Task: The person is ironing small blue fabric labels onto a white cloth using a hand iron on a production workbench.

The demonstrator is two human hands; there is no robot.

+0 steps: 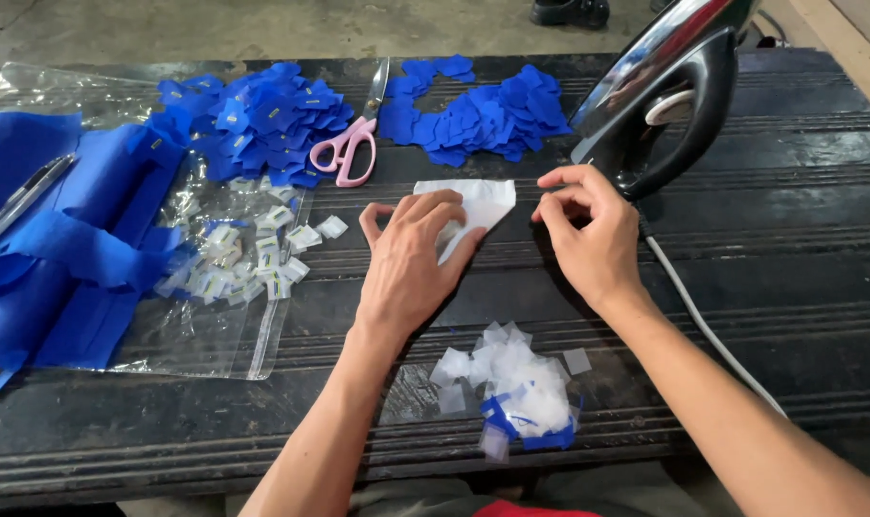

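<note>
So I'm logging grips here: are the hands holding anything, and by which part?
The left hand lies flat on the white fabric piece, pressing its left part down. The right hand pinches at its right corner. Nothing is lifted.

I see a dark wooden table [799, 239], its planks grooved, worn and matt. Under my left hand [411, 263] lies a white sheet [483, 203] that looks like thin, matt paper or interfacing; I cannot tell which. My right hand [593, 235] pinches at its edge. The iron [660, 91] has a mirror-bright metal soleplate and a glossy black plastic body, with a smooth white cord [703, 321]. The scissors [353, 139] pair dull steel blades with smooth pink plastic handles. The blue cut pieces [262, 120] and the folded blue fabric [61, 249] look like soft matt cloth. The clear plastic bag [205, 330] is shiny and crinkled. The white scraps [516, 378] look thin and slightly translucent.
</note>
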